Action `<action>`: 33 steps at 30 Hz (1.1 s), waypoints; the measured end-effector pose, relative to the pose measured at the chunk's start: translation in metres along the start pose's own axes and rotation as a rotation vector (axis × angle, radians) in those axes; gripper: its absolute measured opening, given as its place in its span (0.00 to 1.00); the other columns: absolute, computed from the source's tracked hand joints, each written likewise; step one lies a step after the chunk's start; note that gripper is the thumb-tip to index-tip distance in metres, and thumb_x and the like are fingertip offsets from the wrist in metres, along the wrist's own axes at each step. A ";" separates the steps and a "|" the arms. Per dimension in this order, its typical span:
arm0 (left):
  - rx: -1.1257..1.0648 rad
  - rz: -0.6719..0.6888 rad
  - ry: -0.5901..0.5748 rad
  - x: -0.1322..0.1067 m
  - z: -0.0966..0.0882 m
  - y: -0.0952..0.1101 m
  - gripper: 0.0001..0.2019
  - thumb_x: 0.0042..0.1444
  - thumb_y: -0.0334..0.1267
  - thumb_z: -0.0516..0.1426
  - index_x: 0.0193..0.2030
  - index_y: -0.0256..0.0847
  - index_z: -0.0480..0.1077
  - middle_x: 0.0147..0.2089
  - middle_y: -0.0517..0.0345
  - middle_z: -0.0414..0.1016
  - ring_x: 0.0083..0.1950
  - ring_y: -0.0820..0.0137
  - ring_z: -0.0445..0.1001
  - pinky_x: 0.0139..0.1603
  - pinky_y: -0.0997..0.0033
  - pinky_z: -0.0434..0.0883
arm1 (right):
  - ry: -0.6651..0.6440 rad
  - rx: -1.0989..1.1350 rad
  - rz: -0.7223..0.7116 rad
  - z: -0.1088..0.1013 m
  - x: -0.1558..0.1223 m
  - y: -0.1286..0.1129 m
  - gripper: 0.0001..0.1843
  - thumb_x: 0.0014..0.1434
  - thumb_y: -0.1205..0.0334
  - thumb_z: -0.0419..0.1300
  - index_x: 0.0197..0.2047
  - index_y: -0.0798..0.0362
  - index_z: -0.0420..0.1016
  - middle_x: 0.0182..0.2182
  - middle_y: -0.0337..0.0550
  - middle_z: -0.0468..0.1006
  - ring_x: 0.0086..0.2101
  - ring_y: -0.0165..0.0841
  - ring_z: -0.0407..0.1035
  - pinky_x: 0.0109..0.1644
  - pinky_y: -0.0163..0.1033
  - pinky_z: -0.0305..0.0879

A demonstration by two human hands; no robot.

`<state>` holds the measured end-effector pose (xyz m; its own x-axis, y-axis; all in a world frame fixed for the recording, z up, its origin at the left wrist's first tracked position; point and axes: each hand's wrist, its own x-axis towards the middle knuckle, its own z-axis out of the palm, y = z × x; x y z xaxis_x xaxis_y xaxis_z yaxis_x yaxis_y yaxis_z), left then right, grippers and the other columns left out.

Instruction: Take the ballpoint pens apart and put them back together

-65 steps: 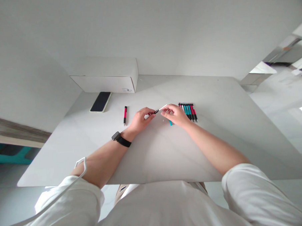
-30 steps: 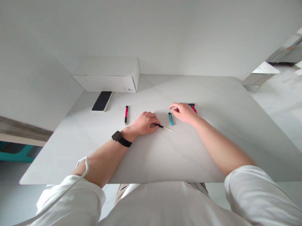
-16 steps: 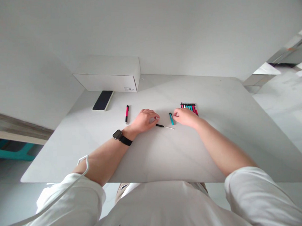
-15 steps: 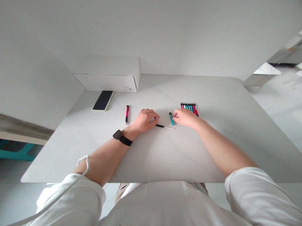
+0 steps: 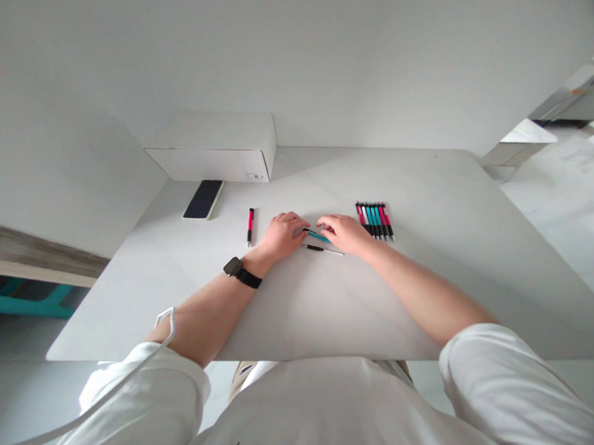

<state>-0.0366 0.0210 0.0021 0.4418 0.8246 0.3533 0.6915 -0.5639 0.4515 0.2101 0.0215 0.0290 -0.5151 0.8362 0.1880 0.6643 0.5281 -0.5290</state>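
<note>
A teal pen barrel (image 5: pixel 319 236) with a black clip end lies slanted between my two hands, low over the table. My left hand (image 5: pixel 284 236) pinches its black end between thumb and fingertips. Close by the barrel's other end is my right hand (image 5: pixel 345 233), its fingers curled and thumb and forefinger apart; whether it touches the barrel is hard to see. Just in front of both lies a black pen grip with a thin white refill (image 5: pixel 322 249) sticking out to the right.
A row of several pink, white and teal pens (image 5: pixel 374 220) lies right of my right hand. One pink pen (image 5: pixel 250 226) lies left of my left hand. A phone (image 5: pixel 203 199) and a white box (image 5: pixel 210 162) stand at the back left of the table (image 5: pixel 423 184).
The teal barrel has moved left and turned from nearly upright in view to slanted, meeting my left fingers. My right hand has moved left, uncovering the row of pens.
</note>
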 end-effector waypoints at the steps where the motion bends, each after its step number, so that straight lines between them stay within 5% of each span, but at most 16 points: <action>1: 0.007 -0.014 0.002 0.000 0.001 -0.002 0.11 0.64 0.41 0.62 0.51 0.50 0.81 0.50 0.50 0.78 0.53 0.56 0.75 0.60 0.52 0.69 | 0.028 0.037 0.024 -0.001 0.000 0.002 0.09 0.65 0.63 0.65 0.49 0.45 0.80 0.40 0.41 0.85 0.40 0.37 0.78 0.47 0.40 0.68; 7: 0.005 -0.054 0.025 0.001 -0.001 -0.004 0.07 0.63 0.40 0.62 0.46 0.47 0.80 0.48 0.50 0.79 0.51 0.55 0.75 0.57 0.52 0.69 | 0.153 0.210 0.095 -0.009 0.001 0.013 0.05 0.64 0.56 0.67 0.39 0.47 0.79 0.35 0.39 0.84 0.35 0.35 0.76 0.42 0.39 0.68; 15: -0.141 -0.122 0.167 0.004 -0.008 0.001 0.06 0.66 0.38 0.59 0.47 0.44 0.76 0.44 0.54 0.80 0.47 0.61 0.76 0.51 0.59 0.72 | 0.278 0.385 0.136 -0.014 0.005 0.027 0.11 0.64 0.52 0.65 0.45 0.48 0.84 0.41 0.44 0.85 0.39 0.37 0.76 0.48 0.43 0.71; 33: -0.278 -0.191 0.182 0.004 -0.008 0.007 0.08 0.67 0.40 0.59 0.49 0.44 0.77 0.45 0.56 0.82 0.45 0.66 0.78 0.45 0.64 0.72 | 0.358 0.534 0.111 -0.008 0.005 0.021 0.17 0.60 0.42 0.70 0.40 0.47 0.81 0.37 0.42 0.83 0.37 0.37 0.77 0.43 0.43 0.73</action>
<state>-0.0344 0.0204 0.0130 0.1937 0.9086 0.3701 0.5589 -0.4122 0.7195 0.2259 0.0379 0.0252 -0.1851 0.9278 0.3239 0.2949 0.3669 -0.8823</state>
